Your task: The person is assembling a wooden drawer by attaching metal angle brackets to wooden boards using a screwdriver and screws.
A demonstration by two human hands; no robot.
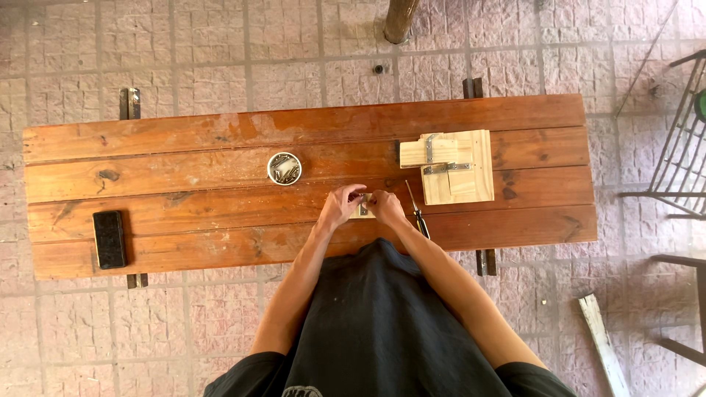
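Both my hands meet over a small pale wood block (362, 212) near the front of a reddish plank bench (220, 176). My left hand (340, 205) and my right hand (385, 206) pinch a small metal piece on top of the block; the fingers hide most of it. A screwdriver (417, 212) lies just right of my right hand. Beyond it sits a pale wooden assembly (452, 165) with metal brackets screwed on. A round tin of screws (284, 168) stands to the upper left of my hands.
A black rectangular object (109, 239) lies at the bench's left end. A metal chair frame (680, 147) stands at the right, a white strip (603, 342) lies on the tiled floor, and a wooden post (401, 18) rises behind the bench.
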